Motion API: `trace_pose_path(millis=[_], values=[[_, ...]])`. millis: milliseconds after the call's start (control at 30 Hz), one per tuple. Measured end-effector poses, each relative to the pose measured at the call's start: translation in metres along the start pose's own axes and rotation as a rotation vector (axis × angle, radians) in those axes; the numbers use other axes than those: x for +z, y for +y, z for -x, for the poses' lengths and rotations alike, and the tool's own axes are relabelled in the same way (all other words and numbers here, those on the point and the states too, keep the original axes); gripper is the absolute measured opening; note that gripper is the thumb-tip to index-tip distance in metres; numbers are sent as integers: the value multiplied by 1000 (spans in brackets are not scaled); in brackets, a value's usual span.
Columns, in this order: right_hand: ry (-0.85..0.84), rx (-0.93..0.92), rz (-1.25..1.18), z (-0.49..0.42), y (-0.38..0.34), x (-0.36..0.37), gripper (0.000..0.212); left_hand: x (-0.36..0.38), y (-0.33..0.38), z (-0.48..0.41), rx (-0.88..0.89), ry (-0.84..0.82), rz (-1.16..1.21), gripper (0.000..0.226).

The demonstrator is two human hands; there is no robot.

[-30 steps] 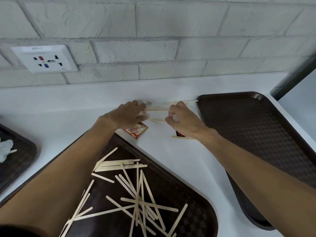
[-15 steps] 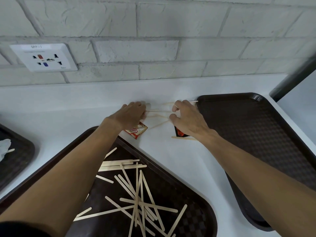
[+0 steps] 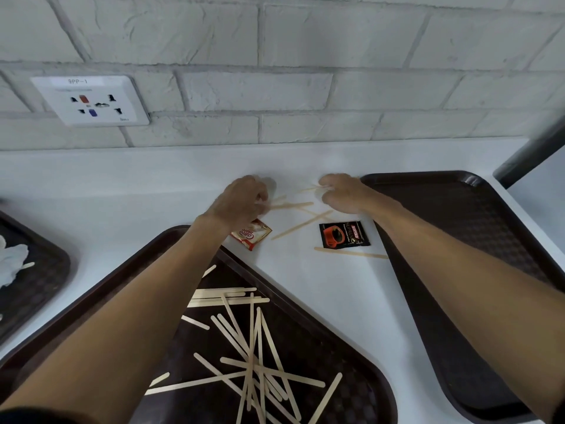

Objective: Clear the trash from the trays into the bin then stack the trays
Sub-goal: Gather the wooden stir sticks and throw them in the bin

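Note:
Both hands reach to the far middle of the white counter [image 3: 321,289]. My left hand [image 3: 241,201] pinches the end of a wooden stir stick [image 3: 293,205]. My right hand [image 3: 344,194] closes on another thin stick [image 3: 308,189]. More loose sticks [image 3: 301,224] lie between them. A red and white sachet [image 3: 252,235] lies half under my left wrist. A black coffee sachet [image 3: 343,235] lies flat, a stick [image 3: 351,253] just in front of it. The near brown tray [image 3: 305,307] holds several sticks. The right brown tray [image 3: 458,240] is bare.
A third dark tray [image 3: 39,289] at the left edge holds crumpled white tissue [image 3: 12,263]. A white brick wall with a power socket [image 3: 91,101] backs the counter. A dark frame [image 3: 532,154] rises at the far right.
Both hands have spread slightly apart, and the black sachet, before partly under my right hand, now lies fully uncovered. The loose sticks between the hands have shifted.

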State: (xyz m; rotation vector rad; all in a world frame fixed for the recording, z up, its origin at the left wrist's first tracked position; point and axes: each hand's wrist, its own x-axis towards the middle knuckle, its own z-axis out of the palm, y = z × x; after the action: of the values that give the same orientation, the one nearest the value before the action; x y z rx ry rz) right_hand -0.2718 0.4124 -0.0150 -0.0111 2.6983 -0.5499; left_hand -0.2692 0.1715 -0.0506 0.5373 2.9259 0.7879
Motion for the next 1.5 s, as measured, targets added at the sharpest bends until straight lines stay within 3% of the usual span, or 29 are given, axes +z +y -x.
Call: trace_pose_path(millis=[133, 333, 467, 633, 733, 867, 1067, 1233, 1400, 1500], values=[[77, -88, -233, 9, -21, 17, 45, 0, 5, 1, -64, 57, 11, 5], [3, -151, -149, 17, -28, 30, 50, -1, 7, -4, -115, 63, -24, 14], [102, -150, -27, 18, -34, 16, 40, -1, 5, -5, -123, 45, 9, 12], [295, -161, 53, 20, -16, 5, 29, -2, 4, -3, -87, -8, -149, 19], [177, -148, 222, 18, 6, 3, 50, -3, -3, 0, -50, -28, -224, 23], [62, -205, 166, 6, 26, -7, 66, -11, -10, 1, -116, -52, -155, 27], [169, -227, 186, -7, 39, -18, 42, -11, -23, 1, -123, -83, -52, 37], [179, -116, 212, -2, 42, -16, 11, -12, -20, 0, -111, -98, -18, 40], [341, -151, 149, 11, 42, -3, 37, -12, -17, 1, -131, -119, -7, 39], [441, -272, 223, 11, 27, 1, 21, -13, -14, 1, -140, -129, 10, 32]])
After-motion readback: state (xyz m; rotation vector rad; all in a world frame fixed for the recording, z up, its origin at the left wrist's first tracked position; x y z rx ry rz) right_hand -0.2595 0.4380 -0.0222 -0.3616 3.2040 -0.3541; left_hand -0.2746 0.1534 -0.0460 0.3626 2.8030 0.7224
